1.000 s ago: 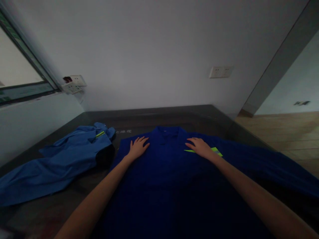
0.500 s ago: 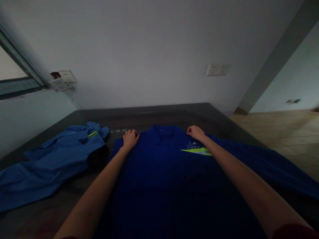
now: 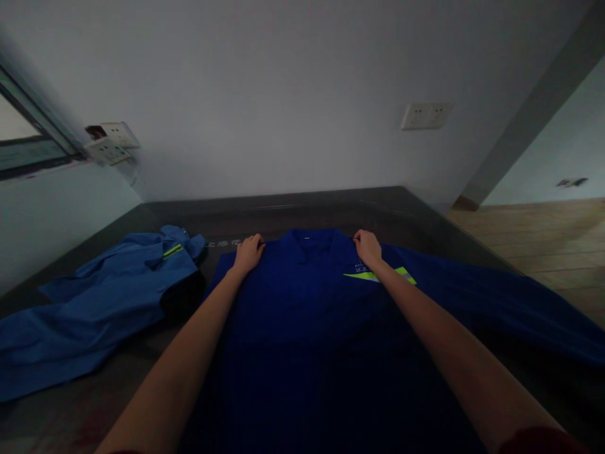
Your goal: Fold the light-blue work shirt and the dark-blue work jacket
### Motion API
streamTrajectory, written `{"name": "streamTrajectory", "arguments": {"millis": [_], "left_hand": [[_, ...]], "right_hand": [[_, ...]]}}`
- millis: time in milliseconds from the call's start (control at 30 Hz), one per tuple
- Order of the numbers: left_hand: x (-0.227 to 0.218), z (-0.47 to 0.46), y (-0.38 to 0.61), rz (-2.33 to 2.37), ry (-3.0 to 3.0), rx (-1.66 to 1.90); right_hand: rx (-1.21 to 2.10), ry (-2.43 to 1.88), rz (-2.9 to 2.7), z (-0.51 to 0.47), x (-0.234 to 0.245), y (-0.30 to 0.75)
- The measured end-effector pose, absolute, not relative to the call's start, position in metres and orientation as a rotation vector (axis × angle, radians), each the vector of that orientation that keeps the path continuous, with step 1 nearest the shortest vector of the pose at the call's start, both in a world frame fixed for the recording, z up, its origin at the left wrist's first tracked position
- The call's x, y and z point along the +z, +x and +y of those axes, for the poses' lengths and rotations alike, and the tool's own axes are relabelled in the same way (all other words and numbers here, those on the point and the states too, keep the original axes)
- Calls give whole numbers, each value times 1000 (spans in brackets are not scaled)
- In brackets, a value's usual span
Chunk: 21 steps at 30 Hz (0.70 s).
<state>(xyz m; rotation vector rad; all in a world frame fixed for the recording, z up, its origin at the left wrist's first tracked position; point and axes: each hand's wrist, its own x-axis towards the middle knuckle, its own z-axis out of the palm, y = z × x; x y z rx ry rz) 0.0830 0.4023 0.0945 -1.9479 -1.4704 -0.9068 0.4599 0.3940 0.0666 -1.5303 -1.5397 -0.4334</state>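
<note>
A dark blue collared jacket (image 3: 312, 315) lies flat on a dark table (image 3: 293, 211), collar at the far end, with a yellow-green stripe and small logo on its chest. My left hand (image 3: 247, 253) is closed on the jacket's left shoulder beside the collar. My right hand (image 3: 367, 247) is closed on the right shoulder, just above the stripe. Both arms stretch forward over the cloth. One sleeve trails off to the right.
A lighter blue garment (image 3: 99, 296) with a yellow-green stripe lies crumpled on the table's left part. White wall sockets (image 3: 425, 116) sit on the far wall, more sockets (image 3: 111, 145) by the window at left. The table's right edge borders a wooden floor (image 3: 534, 239).
Both hands slid from lying flat on the chest up to the shoulders by the collar and closed on the cloth. The chest stripe, once under my right hand, now shows.
</note>
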Motion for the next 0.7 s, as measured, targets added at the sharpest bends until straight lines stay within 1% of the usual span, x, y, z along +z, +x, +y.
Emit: {"name": "streamTrajectory", "arguments": {"millis": [300,700], "left_hand": [[112,429,76,-1520,-1914,-898],[128,451,74,-1528,-1893,-847]], "right_hand": [[-433,-1525,-1534,423,88,452],[-438,-1527,-1560,444,105,449]]}}
